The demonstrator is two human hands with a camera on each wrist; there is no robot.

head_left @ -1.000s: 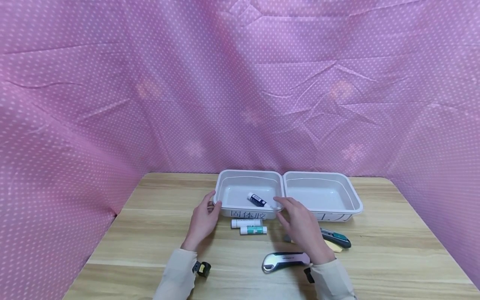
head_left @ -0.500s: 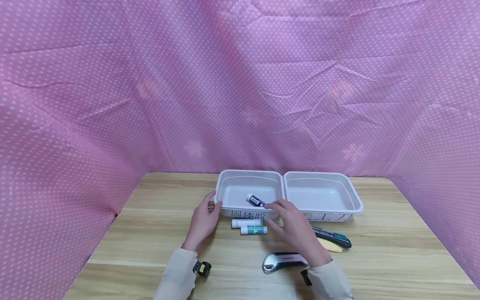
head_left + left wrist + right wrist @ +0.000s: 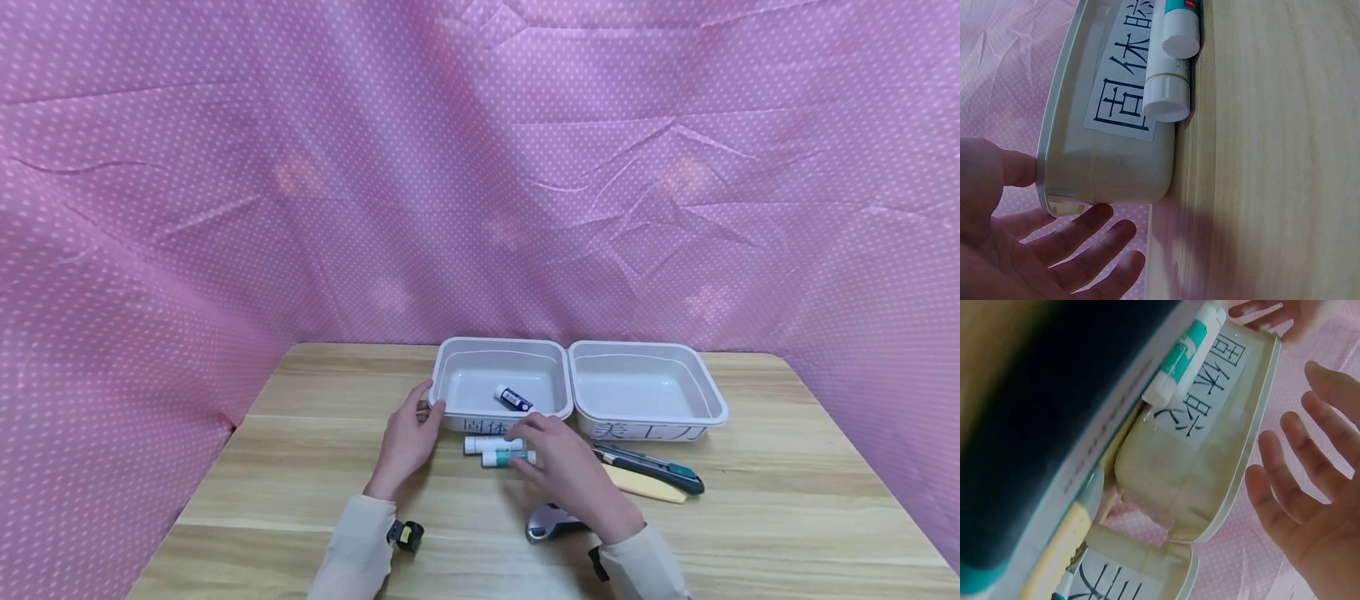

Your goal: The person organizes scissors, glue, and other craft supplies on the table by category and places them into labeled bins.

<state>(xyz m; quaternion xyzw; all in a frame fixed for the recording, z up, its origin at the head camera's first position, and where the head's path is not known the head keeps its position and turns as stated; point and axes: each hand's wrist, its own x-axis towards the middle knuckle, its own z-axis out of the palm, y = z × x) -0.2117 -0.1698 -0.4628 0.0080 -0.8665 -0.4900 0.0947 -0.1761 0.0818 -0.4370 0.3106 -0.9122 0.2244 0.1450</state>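
Beyond the right fingers [image 3: 1313, 453], the left tray [image 3: 452, 423] makes a wall; to their right, the dark cutter [image 3: 660, 472] and yellow tool [image 3: 647, 484] obstruct low passage. Glue sticks [image 3: 489, 459] occupy their left, the silver cutter [image 3: 549, 520] their back. Backward-left, I see bare bench [image 3: 465, 533] for passing.

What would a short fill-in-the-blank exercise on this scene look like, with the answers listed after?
1. The left hand touches a corner of the ____ tray.
2. The dark blue glue stick lies ____ that tray.
3. The right hand, near two loose glue sticks, holds ____.
4. The tool beside the black-and-green cutter is mainly ____ in colour.

Missing words: left; inside; nothing; yellow.
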